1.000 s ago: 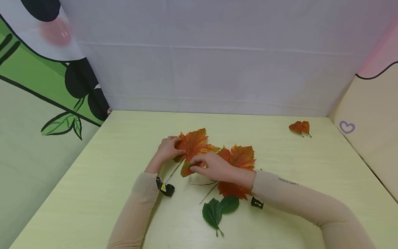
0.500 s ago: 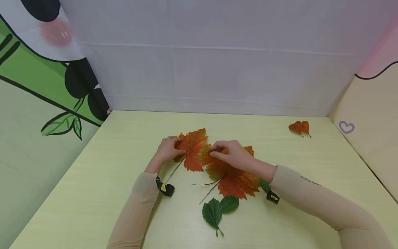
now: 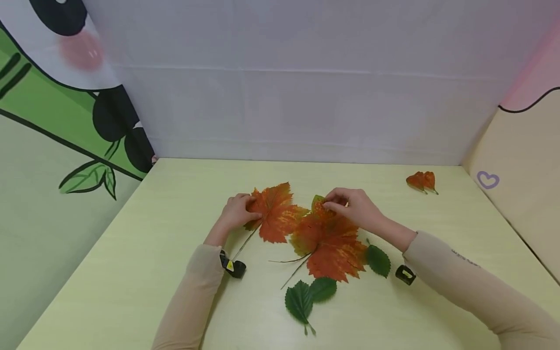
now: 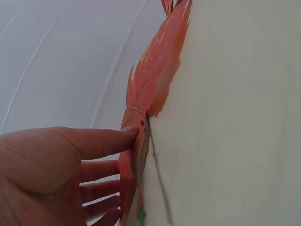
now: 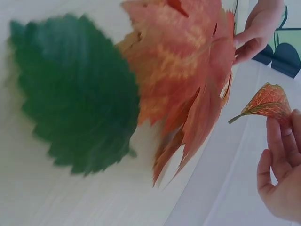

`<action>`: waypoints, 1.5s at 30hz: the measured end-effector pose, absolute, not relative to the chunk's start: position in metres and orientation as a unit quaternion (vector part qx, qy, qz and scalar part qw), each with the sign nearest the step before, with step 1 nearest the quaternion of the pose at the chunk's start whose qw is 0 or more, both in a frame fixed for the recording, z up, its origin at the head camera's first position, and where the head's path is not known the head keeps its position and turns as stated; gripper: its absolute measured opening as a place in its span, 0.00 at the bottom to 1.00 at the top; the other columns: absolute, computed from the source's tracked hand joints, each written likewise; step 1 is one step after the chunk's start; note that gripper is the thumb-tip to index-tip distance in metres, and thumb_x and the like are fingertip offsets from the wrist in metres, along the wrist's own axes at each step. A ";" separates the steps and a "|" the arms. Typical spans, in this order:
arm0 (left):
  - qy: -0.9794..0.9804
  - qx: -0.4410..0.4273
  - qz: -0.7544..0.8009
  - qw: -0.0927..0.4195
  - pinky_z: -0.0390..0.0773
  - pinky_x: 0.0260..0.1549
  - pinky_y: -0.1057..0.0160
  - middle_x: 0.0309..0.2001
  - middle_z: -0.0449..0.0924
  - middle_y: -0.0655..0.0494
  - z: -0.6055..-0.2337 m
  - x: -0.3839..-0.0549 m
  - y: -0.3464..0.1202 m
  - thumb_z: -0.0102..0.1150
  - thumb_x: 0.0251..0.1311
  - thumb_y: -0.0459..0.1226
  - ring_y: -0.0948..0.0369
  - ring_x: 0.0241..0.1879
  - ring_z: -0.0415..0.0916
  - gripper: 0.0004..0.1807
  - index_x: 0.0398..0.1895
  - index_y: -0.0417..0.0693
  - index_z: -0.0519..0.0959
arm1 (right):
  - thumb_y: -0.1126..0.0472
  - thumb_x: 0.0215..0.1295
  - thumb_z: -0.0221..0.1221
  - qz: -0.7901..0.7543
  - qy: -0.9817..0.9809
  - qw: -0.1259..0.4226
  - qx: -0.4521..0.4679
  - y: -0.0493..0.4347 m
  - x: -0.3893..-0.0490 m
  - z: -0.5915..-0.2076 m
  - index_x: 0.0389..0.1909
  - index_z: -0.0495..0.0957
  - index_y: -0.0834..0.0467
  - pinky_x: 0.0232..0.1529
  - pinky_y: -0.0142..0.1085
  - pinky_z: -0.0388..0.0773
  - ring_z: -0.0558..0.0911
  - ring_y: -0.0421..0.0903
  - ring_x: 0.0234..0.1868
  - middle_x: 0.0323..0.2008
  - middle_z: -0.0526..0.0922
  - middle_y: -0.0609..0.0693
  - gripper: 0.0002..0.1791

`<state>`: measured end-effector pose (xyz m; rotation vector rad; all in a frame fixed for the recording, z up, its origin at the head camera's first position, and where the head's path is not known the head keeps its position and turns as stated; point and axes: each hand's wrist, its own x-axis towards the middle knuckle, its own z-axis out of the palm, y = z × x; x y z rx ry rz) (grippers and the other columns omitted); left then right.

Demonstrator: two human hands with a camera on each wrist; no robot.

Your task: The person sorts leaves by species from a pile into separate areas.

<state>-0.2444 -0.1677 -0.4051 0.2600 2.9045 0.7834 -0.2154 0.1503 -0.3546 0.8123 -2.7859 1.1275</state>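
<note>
My left hand [image 3: 236, 211] holds the edge of an orange maple leaf [image 3: 276, 209], thumb on its face near the stem. In the left wrist view the thumb [image 4: 106, 141] lies against that leaf and the other fingers reach behind it. Raised over a second orange maple leaf [image 3: 337, 255], my right hand [image 3: 356, 206] pinches a small orange and green leaf [image 3: 318, 203]. The right wrist view shows this small leaf [image 5: 270, 101] with its short stem pointing away from the fingertips. The two maple leaves lie side by side, thin stems toward the lower left.
A single green leaf [image 3: 378, 261] lies right of the second maple leaf. Two more, a dark green leaf [image 3: 299, 302] and its neighbour [image 3: 323, 289], lie nearer the front. Small orange leaves [image 3: 422, 181] rest at the back right of the pale table [image 3: 131, 272].
My right hand has carried the small leaf rightward and up from beside the left maple leaf, uncovering the second maple leaf and the green leaf beside it. The left hand has stayed put.
</note>
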 end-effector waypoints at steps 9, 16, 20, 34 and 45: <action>0.962 0.082 0.254 0.062 0.60 0.58 0.45 0.64 0.59 0.38 -0.404 -0.244 -0.169 0.59 0.55 0.44 0.40 0.61 0.54 0.32 0.61 0.38 0.66 | 0.58 0.66 0.51 0.339 -0.915 0.025 0.217 0.183 -0.228 -0.358 0.45 0.77 0.57 0.32 0.37 0.74 0.80 0.45 0.34 0.34 0.82 0.50 0.12; 0.963 0.081 0.251 0.063 0.60 0.57 0.46 0.63 0.59 0.38 -0.405 -0.244 -0.169 0.59 0.55 0.44 0.40 0.61 0.55 0.32 0.61 0.38 0.66 | 0.55 0.64 0.54 0.321 -0.927 0.032 0.191 0.212 -0.241 -0.364 0.40 0.79 0.57 0.31 0.37 0.74 0.80 0.46 0.31 0.32 0.83 0.51 0.11; 0.962 0.078 0.255 0.067 0.60 0.58 0.46 0.64 0.59 0.38 -0.405 -0.244 -0.169 0.59 0.55 0.44 0.41 0.61 0.54 0.32 0.61 0.39 0.66 | 0.54 0.63 0.55 0.313 -0.933 0.039 0.173 0.226 -0.247 -0.367 0.39 0.78 0.59 0.30 0.37 0.74 0.80 0.49 0.32 0.32 0.83 0.54 0.12; 0.961 0.083 0.255 0.066 0.60 0.58 0.46 0.63 0.59 0.38 -0.404 -0.244 -0.168 0.59 0.55 0.44 0.40 0.61 0.54 0.32 0.61 0.38 0.66 | 0.52 0.65 0.53 0.276 -0.953 0.070 0.101 0.260 -0.273 -0.380 0.40 0.78 0.60 0.24 0.36 0.68 0.74 0.47 0.25 0.30 0.81 0.57 0.15; 0.961 0.085 0.254 0.065 0.60 0.58 0.46 0.64 0.59 0.38 -0.404 -0.246 -0.166 0.59 0.55 0.44 0.41 0.61 0.54 0.32 0.61 0.38 0.66 | 0.51 0.67 0.50 0.273 -0.959 0.075 0.023 0.287 -0.294 -0.383 0.44 0.76 0.65 0.28 0.41 0.71 0.77 0.56 0.32 0.39 0.79 0.65 0.20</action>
